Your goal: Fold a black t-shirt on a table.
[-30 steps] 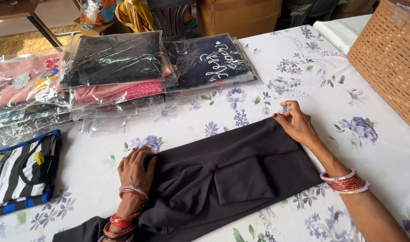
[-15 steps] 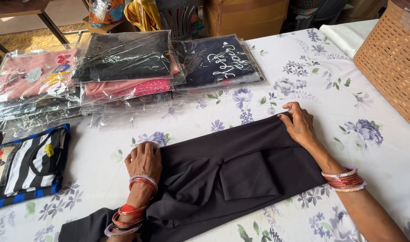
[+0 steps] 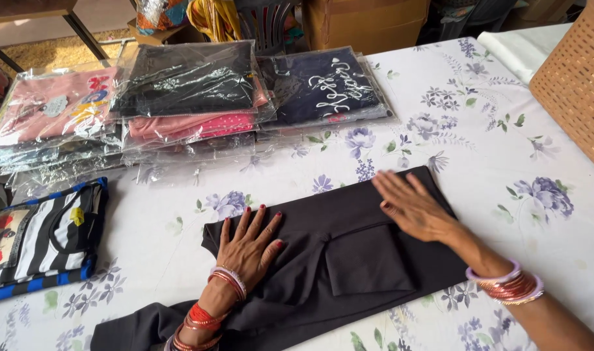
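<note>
Pressing flat with fingers spread, the left hand lay on the near-left end of the folded dark garment, gripping nothing. The right hand, equally open, rested palm-down on its far-right end. Under both, the garment stretched across the floral tablecloth, with bagged clothes stacked beyond.

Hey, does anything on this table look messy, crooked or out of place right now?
Only small things. The dark garment under the left hand and right hand lies slanted across the floral tablecloth, its lower left end bunched. The stack of bagged clothes is fanned unevenly. Nothing looks spilled or damaged.
</note>
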